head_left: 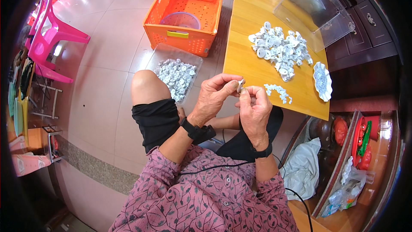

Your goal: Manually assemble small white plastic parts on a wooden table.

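Note:
My left hand [214, 96] and my right hand [254, 111] meet above my lap, both pinching one small white plastic piece [240, 85] between thumb and fingers. Just beyond my hands lies a short row of small white parts [278, 91] near the front edge of a low wooden table [244, 60]. Farther back on it sits a large heap of white round parts [280, 49]. A clear tray [159, 56] holding several similar white pieces [176, 77] rests on the floor by my left knee.
An orange plastic crate [189, 13] with a purple bowl [180, 19] inside stands on the tiled floor. A white scalloped dish [322, 81] and a clear plastic box [317, 10] occupy the table's right side. Pink stools [53, 34] stand far left; a shelf [365, 146] with red items sits right.

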The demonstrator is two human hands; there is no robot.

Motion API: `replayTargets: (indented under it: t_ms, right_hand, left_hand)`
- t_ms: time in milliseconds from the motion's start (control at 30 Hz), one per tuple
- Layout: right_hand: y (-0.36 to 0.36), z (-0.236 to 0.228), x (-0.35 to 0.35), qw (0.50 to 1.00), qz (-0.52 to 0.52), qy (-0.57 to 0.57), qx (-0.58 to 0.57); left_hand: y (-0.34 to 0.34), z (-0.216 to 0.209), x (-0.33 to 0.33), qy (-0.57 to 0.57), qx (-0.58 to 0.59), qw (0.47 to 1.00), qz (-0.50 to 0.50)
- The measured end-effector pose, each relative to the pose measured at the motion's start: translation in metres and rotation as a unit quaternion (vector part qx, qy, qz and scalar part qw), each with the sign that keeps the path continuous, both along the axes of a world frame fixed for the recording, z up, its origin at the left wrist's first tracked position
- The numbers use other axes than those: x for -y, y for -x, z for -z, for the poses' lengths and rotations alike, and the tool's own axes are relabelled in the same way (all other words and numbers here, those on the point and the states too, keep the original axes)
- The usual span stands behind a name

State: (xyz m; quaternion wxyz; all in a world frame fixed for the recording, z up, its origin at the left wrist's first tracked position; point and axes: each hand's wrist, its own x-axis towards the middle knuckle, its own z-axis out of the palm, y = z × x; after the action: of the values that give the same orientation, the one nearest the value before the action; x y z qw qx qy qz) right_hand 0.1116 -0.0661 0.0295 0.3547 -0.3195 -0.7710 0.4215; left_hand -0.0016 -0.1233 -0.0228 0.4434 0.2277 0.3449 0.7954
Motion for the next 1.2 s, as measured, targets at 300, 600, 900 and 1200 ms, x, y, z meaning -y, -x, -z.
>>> replayTargets:
  t_ms: [300,600,900,1200]
  right_hand:
    - [0.0,0.005,-0.001,0.999,0.018,-0.036,0.024]
    - [0.004,0.012,-0.001,0.998,0.021,-0.052,0.015]
    - [0.004,0.003,0.005,1.0,0.021,0.02,-0.005]
    - [0.002,0.005,0.0,1.0,0.009,-0.019,-0.002]
  left_hand:
    - [-0.002,-0.003,0.001,-0.007,0.017,1.0,0.003]
    - [-0.002,0.002,0.0,0.001,-0.016,1.0,-0.005]
    - [-0.003,0.0,0.001,-0.016,0.017,1.0,-0.01]
    - [-0.004,-0.005,0.001,-0.026,0.036,0.999,-0.012]
